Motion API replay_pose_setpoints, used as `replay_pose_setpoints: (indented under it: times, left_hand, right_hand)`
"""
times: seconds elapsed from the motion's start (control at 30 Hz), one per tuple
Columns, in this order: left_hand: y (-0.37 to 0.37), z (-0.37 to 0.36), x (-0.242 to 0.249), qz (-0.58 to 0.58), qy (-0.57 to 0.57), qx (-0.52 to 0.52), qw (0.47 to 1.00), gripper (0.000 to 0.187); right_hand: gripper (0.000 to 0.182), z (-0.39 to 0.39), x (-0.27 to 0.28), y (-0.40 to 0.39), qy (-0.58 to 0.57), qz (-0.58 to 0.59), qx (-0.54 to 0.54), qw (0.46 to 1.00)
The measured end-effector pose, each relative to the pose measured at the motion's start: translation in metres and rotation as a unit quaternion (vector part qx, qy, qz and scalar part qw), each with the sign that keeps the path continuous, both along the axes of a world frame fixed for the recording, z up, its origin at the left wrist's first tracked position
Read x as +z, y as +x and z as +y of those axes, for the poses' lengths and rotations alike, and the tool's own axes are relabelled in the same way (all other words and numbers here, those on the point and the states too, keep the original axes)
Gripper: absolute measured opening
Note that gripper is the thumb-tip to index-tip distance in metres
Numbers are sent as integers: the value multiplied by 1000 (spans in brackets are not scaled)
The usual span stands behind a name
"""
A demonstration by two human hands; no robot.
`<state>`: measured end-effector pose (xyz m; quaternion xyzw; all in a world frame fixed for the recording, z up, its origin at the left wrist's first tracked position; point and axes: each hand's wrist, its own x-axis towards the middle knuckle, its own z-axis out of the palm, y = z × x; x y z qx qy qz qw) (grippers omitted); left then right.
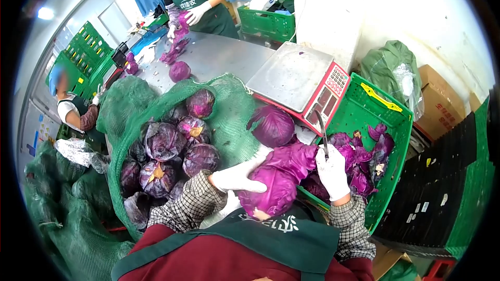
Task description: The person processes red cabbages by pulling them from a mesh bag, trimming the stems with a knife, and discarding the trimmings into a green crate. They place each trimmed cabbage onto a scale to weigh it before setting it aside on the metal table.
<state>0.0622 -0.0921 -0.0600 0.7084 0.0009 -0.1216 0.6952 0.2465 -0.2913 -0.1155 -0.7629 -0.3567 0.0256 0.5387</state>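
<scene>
In a white glove, my left hand (239, 175) is wrapped round the left side of a purple cabbage (270, 190), whose pale stem end faces down toward my apron. My right hand (332, 173), gloved too, is closed round a knife (320, 125) with a curved metal blade pointing up. A large outer leaf (297, 157) spreads from the cabbage's top toward my right fingers. Another cabbage (273, 126) lies just beyond, beside the red and white scale (291, 75). At the left, a green mesh sack (234, 109) lies open round several cabbages (164, 140).
Loose leaves lie in a green crate (398, 140) at my right. Across the metal table (219, 47), a person (200, 0) in white gloves handles purple leaves. Another person (70, 106) stands at the left. Full mesh sacks (88, 192), a cardboard box (440, 101) and stacked black crates (437, 187) flank me.
</scene>
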Motion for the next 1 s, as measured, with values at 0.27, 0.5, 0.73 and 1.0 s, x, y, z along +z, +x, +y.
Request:
replay_pose_setpoints:
  times: [0.27, 0.5, 0.73, 1.0]
  left_hand:
    - [-28, 8, -89, 143, -440, 253, 850, 85]
    - [-22, -6, -83, 11, -428, 202, 881, 59]
    - [6, 5, -26, -50, -319, 311, 894, 63]
    - [144, 125, 35, -10, -331, 382, 863, 71]
  right_hand:
    - [15, -29, -70, 15, -46, -49, -127, 990]
    - [20, -104, -21, 39, -85, 92, -243, 962]
    - [20, -100, -23, 39, -112, 181, -171, 962]
    - [38, 52, -61, -31, -113, -104, 206, 966]
